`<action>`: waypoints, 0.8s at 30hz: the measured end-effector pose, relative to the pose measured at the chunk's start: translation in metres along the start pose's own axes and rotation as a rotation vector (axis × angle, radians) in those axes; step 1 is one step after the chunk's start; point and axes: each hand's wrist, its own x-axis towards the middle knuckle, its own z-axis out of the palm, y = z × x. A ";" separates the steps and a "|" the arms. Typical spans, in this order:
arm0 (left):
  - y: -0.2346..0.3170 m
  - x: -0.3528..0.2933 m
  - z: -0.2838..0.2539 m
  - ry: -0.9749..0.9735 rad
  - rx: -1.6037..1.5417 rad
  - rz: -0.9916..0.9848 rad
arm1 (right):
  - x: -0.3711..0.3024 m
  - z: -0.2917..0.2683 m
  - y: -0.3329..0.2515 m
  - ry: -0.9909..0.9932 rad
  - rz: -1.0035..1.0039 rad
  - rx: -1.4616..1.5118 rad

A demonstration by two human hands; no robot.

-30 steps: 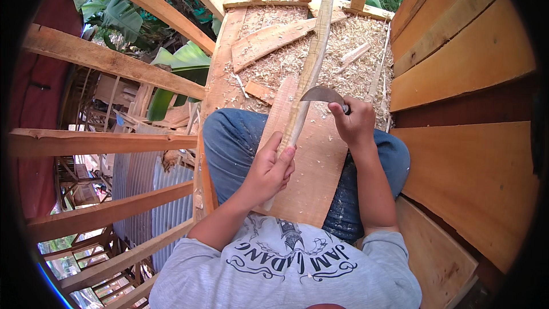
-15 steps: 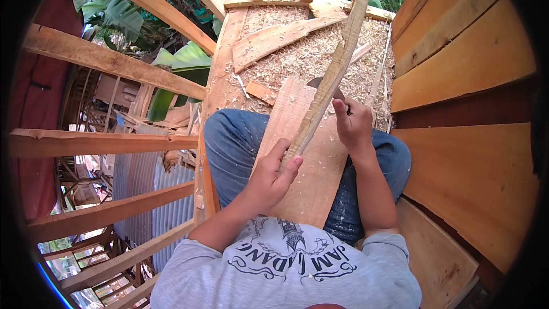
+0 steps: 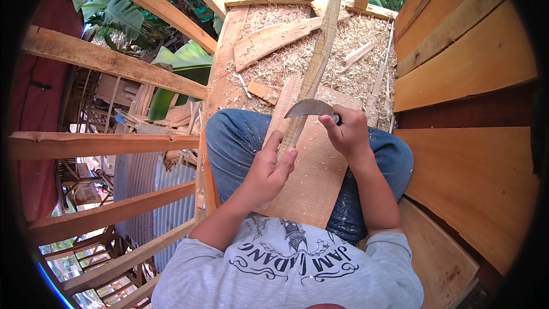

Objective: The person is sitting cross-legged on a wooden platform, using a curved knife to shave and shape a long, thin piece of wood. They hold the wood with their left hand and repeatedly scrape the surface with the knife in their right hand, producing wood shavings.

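My left hand [image 3: 269, 169] is closed round the near end of a long, roughly shaped wooden strip [image 3: 321, 51], which slants up and away from me. A knife with a curved blade [image 3: 309, 107] is gripped in my right hand [image 3: 350, 131]. Its blade lies across the top of the strip a little beyond my left hand, pointing left. The knife's handle is mostly hidden by my fingers. Under both hands a wide flat board [image 3: 311, 177] rests over my lap, with a few shavings on it.
Wood shavings [image 3: 280, 46] cover the floor ahead, with a broad wooden offcut [image 3: 274, 40] and a small block [image 3: 262, 92] among them. Wooden railing slats [image 3: 114, 68] stand at left and front. A plank wall [image 3: 463, 171] rises on my right.
The knife has come from beneath the strip to lie over it, nearer to me. The strip's far end has swung left. My left hand keeps its grip.
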 end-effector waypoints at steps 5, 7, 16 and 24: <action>0.011 -0.006 0.010 0.069 0.305 0.111 | 0.005 0.002 0.014 0.066 -0.046 -0.201; 0.012 -0.007 0.013 0.063 0.343 0.112 | 0.006 0.005 0.024 0.139 -0.092 -0.218; 0.007 -0.012 0.011 0.021 0.298 0.100 | 0.015 0.003 0.030 0.190 0.089 -0.215; 0.005 -0.029 -0.006 0.004 -0.193 -0.145 | 0.040 -0.038 0.055 0.339 0.349 -0.013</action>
